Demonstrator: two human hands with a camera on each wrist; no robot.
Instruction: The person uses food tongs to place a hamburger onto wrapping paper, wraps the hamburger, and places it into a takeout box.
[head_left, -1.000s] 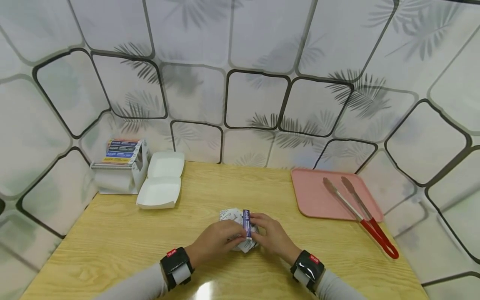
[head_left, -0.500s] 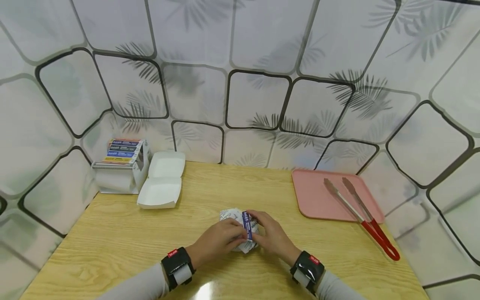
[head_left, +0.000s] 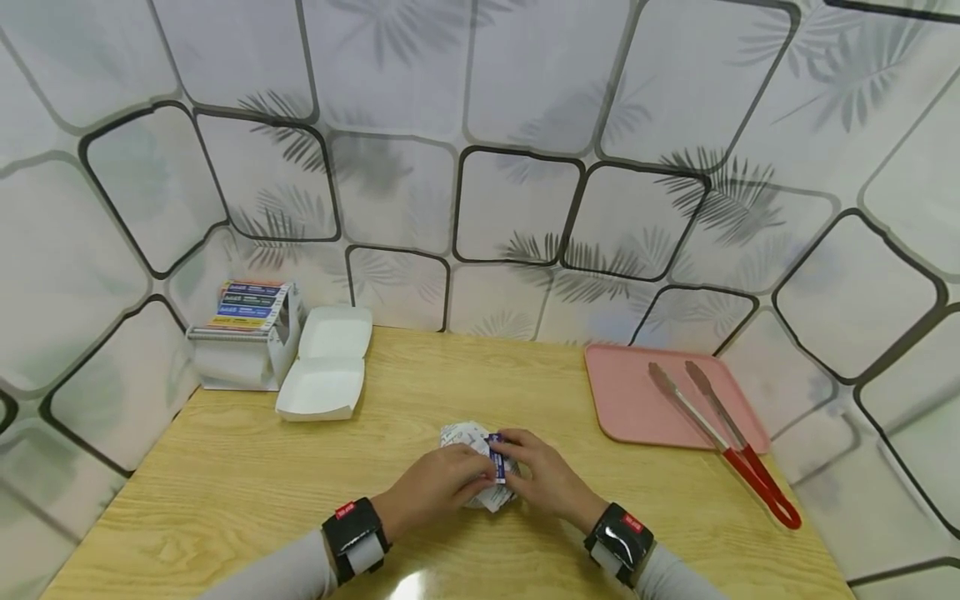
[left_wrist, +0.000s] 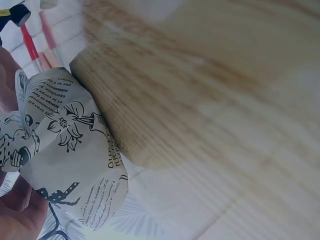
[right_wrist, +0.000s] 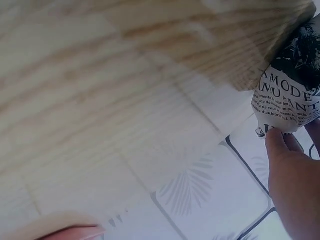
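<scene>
A packet wrapped in printed white paper (head_left: 467, 432) lies on the wooden table between my two hands. Across its top runs a narrow purple label (head_left: 497, 467). My left hand (head_left: 438, 481) holds the packet from the left, its curled fingertips and thumb at the label's edge. From the right, my right hand (head_left: 551, 475) reaches over with spread fingers that touch the label's upper end and the packet's side. The left wrist view shows the wrapped packet (left_wrist: 75, 145) with black drawings and text. In the right wrist view, a fingertip touches the packet (right_wrist: 287, 100) low down. The hands cover part of it.
A white dispenser (head_left: 281, 350) with colourful boxes or labels on top stands at the back left. Beside it lies an open white clamshell box (head_left: 322, 387). At the right, red-handled tongs (head_left: 723, 437) rest across a pink tray (head_left: 622, 400) and the table (head_left: 405, 375).
The upper end of the purple label has come down towards the packet, and my right fingertips have moved over it. My left hand has hardly moved. The head view has tilted slightly.
</scene>
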